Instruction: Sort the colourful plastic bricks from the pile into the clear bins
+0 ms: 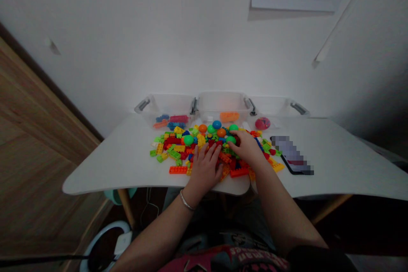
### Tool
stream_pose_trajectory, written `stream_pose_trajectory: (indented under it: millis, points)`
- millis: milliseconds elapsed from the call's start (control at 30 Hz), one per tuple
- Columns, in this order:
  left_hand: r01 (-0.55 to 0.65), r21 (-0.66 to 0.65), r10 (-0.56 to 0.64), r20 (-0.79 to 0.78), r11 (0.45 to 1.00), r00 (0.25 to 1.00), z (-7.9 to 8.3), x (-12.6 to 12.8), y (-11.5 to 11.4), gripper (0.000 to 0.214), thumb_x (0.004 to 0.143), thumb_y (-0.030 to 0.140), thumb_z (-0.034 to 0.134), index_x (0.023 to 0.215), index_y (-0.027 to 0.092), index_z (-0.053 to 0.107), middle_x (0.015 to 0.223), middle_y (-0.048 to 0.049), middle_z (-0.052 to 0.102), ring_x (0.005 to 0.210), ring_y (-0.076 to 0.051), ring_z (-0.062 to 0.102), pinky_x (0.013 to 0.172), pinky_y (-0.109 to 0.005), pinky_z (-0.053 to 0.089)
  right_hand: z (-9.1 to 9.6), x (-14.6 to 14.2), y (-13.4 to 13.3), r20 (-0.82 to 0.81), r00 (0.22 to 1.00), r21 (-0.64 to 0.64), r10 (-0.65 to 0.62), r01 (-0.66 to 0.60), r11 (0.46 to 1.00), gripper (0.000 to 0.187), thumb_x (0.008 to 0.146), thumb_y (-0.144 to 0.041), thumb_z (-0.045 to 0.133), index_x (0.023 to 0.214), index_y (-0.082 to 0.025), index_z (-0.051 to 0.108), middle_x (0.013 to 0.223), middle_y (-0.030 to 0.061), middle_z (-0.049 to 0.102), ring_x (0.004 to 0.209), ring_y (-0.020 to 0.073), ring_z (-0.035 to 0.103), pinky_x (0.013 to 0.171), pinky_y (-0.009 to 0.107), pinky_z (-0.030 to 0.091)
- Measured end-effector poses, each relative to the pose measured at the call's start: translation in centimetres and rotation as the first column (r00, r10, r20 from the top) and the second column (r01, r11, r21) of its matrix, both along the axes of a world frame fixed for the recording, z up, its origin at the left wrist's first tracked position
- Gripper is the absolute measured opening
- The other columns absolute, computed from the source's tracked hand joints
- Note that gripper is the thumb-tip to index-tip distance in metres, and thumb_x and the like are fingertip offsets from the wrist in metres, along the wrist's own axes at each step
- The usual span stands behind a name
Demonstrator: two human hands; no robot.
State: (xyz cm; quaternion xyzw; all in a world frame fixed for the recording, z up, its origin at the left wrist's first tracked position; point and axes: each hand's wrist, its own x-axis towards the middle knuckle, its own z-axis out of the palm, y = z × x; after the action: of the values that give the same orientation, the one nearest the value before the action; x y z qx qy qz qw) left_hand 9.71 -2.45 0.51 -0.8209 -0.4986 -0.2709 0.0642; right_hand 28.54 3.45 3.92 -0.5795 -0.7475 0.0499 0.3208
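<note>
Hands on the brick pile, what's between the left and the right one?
In the head view, red and orange bricks lie between the left hand and the right hand.

Red, yellow, green and orange bricks (178,149) strew a white table (121,161) before clear bins (165,108).

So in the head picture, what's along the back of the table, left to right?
Left bin with blue and red pieces → middle bin with an orange piece → right bin with a pink round thing.
</note>
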Motion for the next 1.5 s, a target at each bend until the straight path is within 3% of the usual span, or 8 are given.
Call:
stream_pose_trajectory:
  millis: [433, 967, 1100, 1200, 1367, 1500]
  points:
    - [0.014, 0.007, -0.014, 0.003, 1.000, 1.000, -0.2, 0.0, 0.1, 0.055, 0.090, 0.034, 0.051, 0.143, 0.021, 0.045, 0.145, -0.0051, 0.052, 0.137, -0.031, 0.039, 0.120, -0.058, 0.016, -1.1, -0.7, 0.2, 0.011, 0.999, -0.028, -0.040, 0.040, 0.999, 0.043, 0.086, -0.035, 0.054, 0.123, -0.015, 0.060, 0.122, 0.0131, 0.066, 0.117, 0.0291, 0.056, 0.102, 0.045, 0.041]
    - [0.006, 0.003, -0.006, -0.001, 1.000, 1.000, 0.0, 0.1, 0.1, 0.056, 0.089, 0.033, 0.052, 0.143, 0.021, 0.045, 0.144, -0.0050, 0.052, 0.136, -0.030, 0.039, 0.120, -0.058, 0.018, -1.7, -0.7, 0.2, -0.145, 0.989, 0.165, -0.024, 0.049, 0.985, 0.038, 0.082, -0.034, 0.061, 0.118, -0.019, 0.062, 0.117, 0.0126, 0.066, 0.113, 0.0298, 0.056, 0.101, 0.048, 0.042]
    - [0.013, 0.005, -0.013, 0.006, 1.000, 1.000, 0.0, 0.0, 0.1, 0.055, 0.090, 0.033, 0.051, 0.144, 0.021, 0.045, 0.144, -0.0058, 0.053, 0.136, -0.030, 0.040, 0.119, -0.059, 0.019, -0.5, -0.8, -0.1, -0.203, 0.979, 0.236, -0.016, 0.064, 0.970, 0.036, 0.084, -0.032, 0.058, 0.118, -0.022, 0.060, 0.118, 0.0116, 0.064, 0.114, 0.0278, 0.056, 0.102, 0.047, 0.043]
    - [0.023, 0.002, -0.023, 0.014, 1.000, 1.000, 0.1, 0.0, 0.1, 0.056, 0.090, 0.032, 0.051, 0.144, 0.021, 0.045, 0.144, -0.0060, 0.053, 0.136, -0.031, 0.040, 0.119, -0.059, 0.018, 1.6, 0.2, 0.4, -0.205, 0.978, 0.292, -0.047, 0.107, 0.950, 0.038, 0.083, -0.034, 0.058, 0.119, -0.022, 0.059, 0.118, 0.0119, 0.063, 0.113, 0.0280, 0.056, 0.099, 0.047, 0.045]
    - [0.012, -0.002, -0.012, 0.012, 1.000, 1.000, 0.1, 0.0, 0.1, 0.057, 0.089, 0.032, 0.051, 0.144, 0.021, 0.044, 0.144, -0.0052, 0.053, 0.136, -0.031, 0.040, 0.120, -0.058, 0.018, 5.6, 4.5, 3.0, -0.247, 0.963, 0.374, -0.110, 0.200, 0.906, 0.047, 0.081, -0.036, 0.057, 0.125, -0.020, 0.053, 0.119, 0.0128, 0.060, 0.100, 0.0242, 0.059, 0.085, 0.041, 0.052]
    - [0.013, -0.006, -0.012, 0.019, 1.000, 1.000, 0.0, 0.1, 0.1, 0.058, 0.089, 0.032, 0.052, 0.145, 0.021, 0.044, 0.144, -0.0053, 0.052, 0.136, -0.031, 0.040, 0.120, -0.059, 0.017, 6.6, 8.2, 5.7, -0.331, 0.917, 0.411, -0.225, 0.355, 0.840, 0.047, 0.081, -0.035, 0.053, 0.125, -0.019, 0.049, 0.122, 0.0140, 0.058, 0.099, 0.0226, 0.060, 0.084, 0.040, 0.051]
